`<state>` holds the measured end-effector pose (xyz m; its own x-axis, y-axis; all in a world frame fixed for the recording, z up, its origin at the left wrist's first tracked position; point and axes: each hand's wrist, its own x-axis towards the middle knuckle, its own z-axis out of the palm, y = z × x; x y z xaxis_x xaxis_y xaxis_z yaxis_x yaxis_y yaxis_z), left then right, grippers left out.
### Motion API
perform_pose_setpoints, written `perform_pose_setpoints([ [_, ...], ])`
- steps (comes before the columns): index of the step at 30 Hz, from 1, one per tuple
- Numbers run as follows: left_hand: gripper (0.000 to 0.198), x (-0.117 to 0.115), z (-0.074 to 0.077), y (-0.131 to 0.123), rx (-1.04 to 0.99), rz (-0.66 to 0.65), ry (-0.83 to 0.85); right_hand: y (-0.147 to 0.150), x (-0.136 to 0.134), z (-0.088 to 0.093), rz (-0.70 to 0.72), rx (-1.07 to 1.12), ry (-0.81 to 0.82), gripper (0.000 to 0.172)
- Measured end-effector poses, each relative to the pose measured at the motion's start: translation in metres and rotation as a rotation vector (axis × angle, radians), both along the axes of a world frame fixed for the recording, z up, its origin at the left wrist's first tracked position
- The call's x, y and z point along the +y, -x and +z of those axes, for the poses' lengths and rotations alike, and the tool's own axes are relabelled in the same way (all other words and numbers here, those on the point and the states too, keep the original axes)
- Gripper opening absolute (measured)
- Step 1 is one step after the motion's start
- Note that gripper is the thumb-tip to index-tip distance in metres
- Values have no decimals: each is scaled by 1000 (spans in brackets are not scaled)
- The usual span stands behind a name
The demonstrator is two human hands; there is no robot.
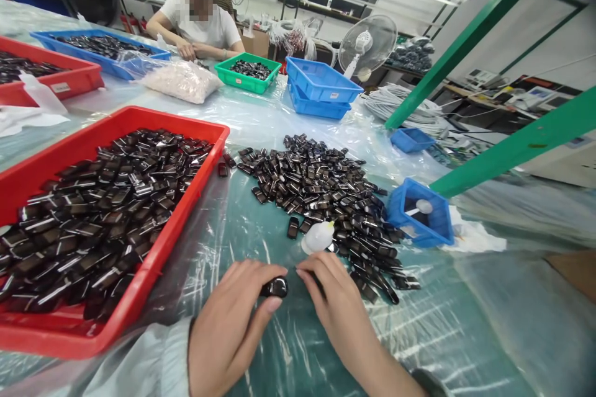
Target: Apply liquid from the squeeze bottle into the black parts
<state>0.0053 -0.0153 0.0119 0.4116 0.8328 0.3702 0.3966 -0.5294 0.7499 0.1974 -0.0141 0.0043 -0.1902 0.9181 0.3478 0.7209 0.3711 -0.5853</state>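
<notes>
1. Looking over the surface [261, 124] from my remote seat, I see it wrapped in slick, wrinkled clear film; my judgement is that anything nudged on it could slide, and the film could bunch under a wrist and drag parts with it.
2. I count the red tray [153, 260] at my left as the next risk: it is heaped with glossy black parts, its near wall sits just beside my left sleeve, and an elbow bump could spill pieces over the rim.
3. I see the loose pile of black parts [321, 192] lying ahead of my right hand, its near edge almost touching the fingers; a careless sweep could scatter it or mix sorted with unsorted pieces.
4. I notice a small white bottle [318, 237] lying tilted against that pile, just beyond my fingertips; knocked, it could roll or leak onto the parts.
5. My left hand [233, 316] pinches one small black part [274, 287] between thumb and fingers, low over the surface. My right hand [333, 298] touches its right end with pinched fingertips. Being glossy, it could slip out or take smudges.
6. I can read no writing: the white label on the far red tray [60, 80] and the one on the stacked blue bins [319, 84] are too small.
</notes>
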Motion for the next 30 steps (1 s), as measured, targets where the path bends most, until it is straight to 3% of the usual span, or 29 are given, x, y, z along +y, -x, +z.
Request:
perform_pose_setpoints([
  [5,24,2,-2,0,-17,-78,38,1,-8,26,-17,735,506,19],
  [9,26,4,0,-1,-52,-152,59,7,-17,35,61,1042,705,17],
  [16,24,2,-2,-3,-23,-157,30,15,-22,38,65,1165,815,12],
  [21,29,4,-2,-4,57,-106,-111,12,-19,34,123,1228,842,13],
  [30,39,-6,27,-8,123,-57,-377,12,-14,35,271,1220,967,30],
])
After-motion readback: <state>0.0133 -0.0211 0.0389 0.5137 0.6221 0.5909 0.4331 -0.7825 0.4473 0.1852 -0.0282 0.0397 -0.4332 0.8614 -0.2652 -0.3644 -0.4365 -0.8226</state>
